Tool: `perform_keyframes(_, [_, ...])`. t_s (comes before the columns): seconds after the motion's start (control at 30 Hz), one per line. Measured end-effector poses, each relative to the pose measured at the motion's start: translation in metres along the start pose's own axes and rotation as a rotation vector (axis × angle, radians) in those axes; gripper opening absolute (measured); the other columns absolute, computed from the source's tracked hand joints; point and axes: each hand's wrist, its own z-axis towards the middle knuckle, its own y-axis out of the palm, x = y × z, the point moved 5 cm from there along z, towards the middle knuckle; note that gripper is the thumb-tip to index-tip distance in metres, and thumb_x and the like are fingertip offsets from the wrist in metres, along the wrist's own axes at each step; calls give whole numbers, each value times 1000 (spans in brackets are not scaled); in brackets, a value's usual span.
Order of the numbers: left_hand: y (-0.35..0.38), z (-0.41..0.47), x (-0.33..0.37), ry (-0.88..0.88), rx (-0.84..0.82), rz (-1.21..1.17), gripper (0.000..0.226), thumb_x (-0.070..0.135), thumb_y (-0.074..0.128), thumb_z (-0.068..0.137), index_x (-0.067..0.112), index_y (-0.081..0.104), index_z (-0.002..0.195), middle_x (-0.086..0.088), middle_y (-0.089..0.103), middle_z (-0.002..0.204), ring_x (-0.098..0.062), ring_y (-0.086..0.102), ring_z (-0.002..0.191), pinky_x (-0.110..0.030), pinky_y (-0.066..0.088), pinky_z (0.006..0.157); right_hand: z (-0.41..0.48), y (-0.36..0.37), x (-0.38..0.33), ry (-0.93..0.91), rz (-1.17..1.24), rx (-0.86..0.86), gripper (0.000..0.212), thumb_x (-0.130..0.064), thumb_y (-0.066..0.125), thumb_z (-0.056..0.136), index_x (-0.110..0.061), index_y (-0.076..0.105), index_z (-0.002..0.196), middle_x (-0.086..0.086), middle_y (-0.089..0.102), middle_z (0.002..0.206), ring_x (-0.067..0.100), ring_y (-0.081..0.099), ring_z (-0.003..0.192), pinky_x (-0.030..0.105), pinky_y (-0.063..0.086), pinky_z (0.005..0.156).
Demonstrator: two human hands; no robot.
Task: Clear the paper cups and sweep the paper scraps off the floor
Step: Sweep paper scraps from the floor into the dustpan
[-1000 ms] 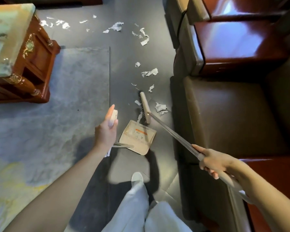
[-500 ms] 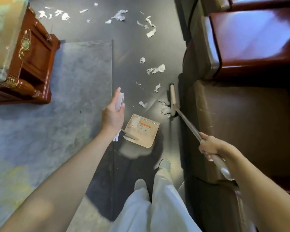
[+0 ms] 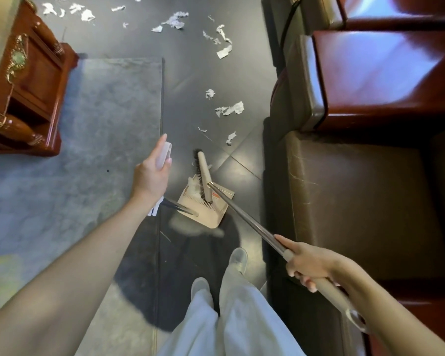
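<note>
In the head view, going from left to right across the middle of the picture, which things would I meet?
Left to right: cabinet → rug → left hand → dustpan → sofa. The broom crosses the dustpan and the right hand is over the sofa, so I leave both out.

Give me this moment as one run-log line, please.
left hand grips dustpan handle | right hand grips broom pole | broom head partly over dustpan | paper scraps on floor ahead, some in dustpan
</note>
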Motion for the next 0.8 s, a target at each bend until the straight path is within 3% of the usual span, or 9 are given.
perform_keyframes(0.17, [-14, -16, -9, -28, 3, -24, 54, 15, 50, 96, 31, 35, 145, -18, 66, 108, -43, 56, 85, -42, 42, 77, -9, -25, -7, -8, -47, 88, 86, 1, 52, 91, -48, 10, 148, 8, 57, 87, 6, 46, 45, 20, 45, 45])
perform_keyframes(0.27, [-24, -22, -21, -27, 35, -14, 54, 14, 50, 97, 30, 35, 145, -19, 66, 109, -39, 57, 82, -20, 35, 74, 0, -48, -29, -31, -77, 142, 84, 0, 52, 91, -45, 10, 149, 11, 60, 93, 9, 47, 48, 21, 45, 45])
perform_keyframes(0.43, [-39, -26, -39, -133, 112, -41, 52, 17, 49, 98, 32, 34, 146, -5, 56, 134, -27, 58, 113, -17, 36, 85, 36, -79, -84, -39, -253, 212, 78, -2, 46, 94, -34, 6, 153, 7, 59, 77, 12, 48, 47, 26, 48, 48])
perform_keyframes(0.53, [-45, -21, -46, -144, 152, -40, 53, 14, 50, 97, 28, 35, 146, -5, 55, 136, -26, 56, 118, -15, 35, 88, 68, -87, -114, -21, -332, 242, 83, 1, 47, 92, -34, 4, 153, 14, 61, 94, 15, 50, 51, 25, 47, 47])
perform_keyframes(0.63, [-49, -4, -52, -154, 142, -29, 52, 16, 50, 97, 28, 35, 146, -5, 54, 137, -27, 56, 119, -22, 39, 93, 97, -85, -134, -9, -385, 246, 88, 2, 49, 88, -35, 4, 154, 16, 59, 104, 14, 52, 50, 23, 45, 42])
perform_keyframes(0.8, [-61, 28, -65, -171, 144, -79, 50, 15, 52, 96, 30, 40, 143, -1, 54, 137, -20, 54, 122, -8, 33, 87, 107, -55, -155, 0, -406, 106, 90, 4, 49, 86, -37, 5, 153, 18, 54, 123, 12, 50, 50, 21, 43, 42])
